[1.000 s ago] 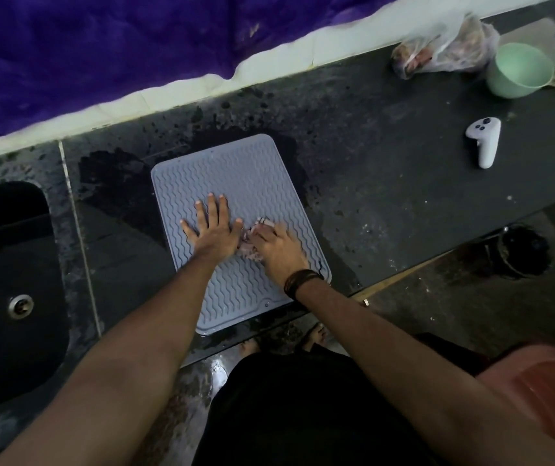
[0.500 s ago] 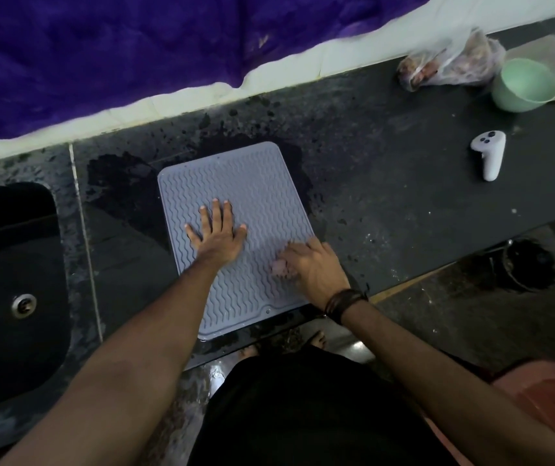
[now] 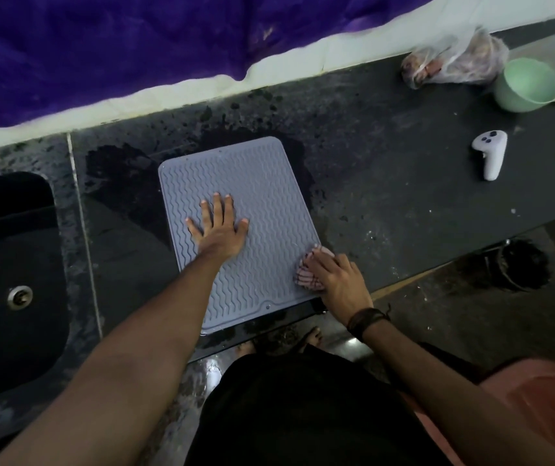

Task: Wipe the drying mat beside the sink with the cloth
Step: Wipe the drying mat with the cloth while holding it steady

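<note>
A grey ribbed drying mat (image 3: 255, 183) lies on the dark counter, to the right of the black sink (image 3: 10, 290). My left hand (image 3: 219, 227) presses flat on the middle of the mat, fingers spread. My right hand (image 3: 340, 280) rests at the mat's near right edge and grips a bunched pink striped cloth (image 3: 306, 275), which pokes out under the fingers and touches the mat.
Wet dark patches (image 3: 124, 176) surround the mat on the counter. At the right lie a white controller (image 3: 491, 156), a pale green bowl (image 3: 526, 85) and a plastic bag (image 3: 454, 62). A purple cloth (image 3: 134, 38) hangs on the wall behind. The counter's front edge runs just under the mat.
My right hand has dragged the cloth from beside my left hand to the mat's near right edge. The left hand has stayed flat on the mat.
</note>
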